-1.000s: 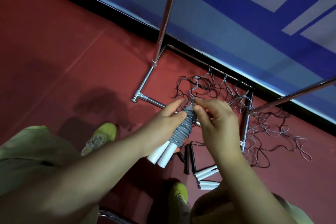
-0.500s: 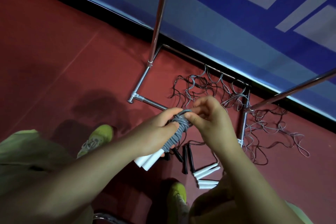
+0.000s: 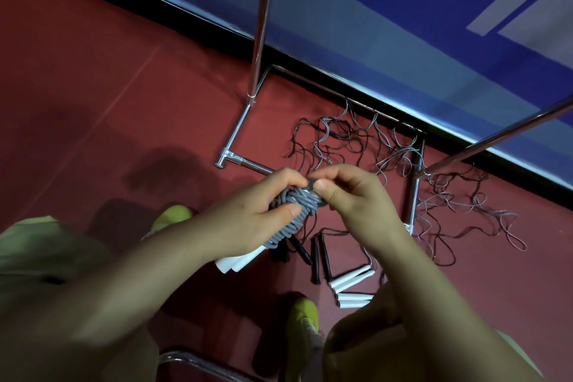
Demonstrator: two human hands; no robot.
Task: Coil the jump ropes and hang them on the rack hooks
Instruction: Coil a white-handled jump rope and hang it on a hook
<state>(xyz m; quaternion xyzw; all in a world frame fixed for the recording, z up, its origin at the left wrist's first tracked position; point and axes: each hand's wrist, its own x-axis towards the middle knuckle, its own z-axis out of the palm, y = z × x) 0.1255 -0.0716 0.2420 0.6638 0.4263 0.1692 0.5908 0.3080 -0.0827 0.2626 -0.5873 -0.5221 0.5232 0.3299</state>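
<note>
Grey coiled rope (image 3: 294, 211) in both hands (image 3: 310, 208)

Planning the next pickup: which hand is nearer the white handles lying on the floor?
Right. The right hand is up at the coiled gray rope, roughly above the white handles; the left hand grips the coil farther left.

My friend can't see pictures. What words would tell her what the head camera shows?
Two hands hold a grey jump rope wound round its white handles: the left hand grips the coil and the right hand pinches its top end. Below, on a red floor, loose ropes lie tangled by a metal rack's base.
</note>
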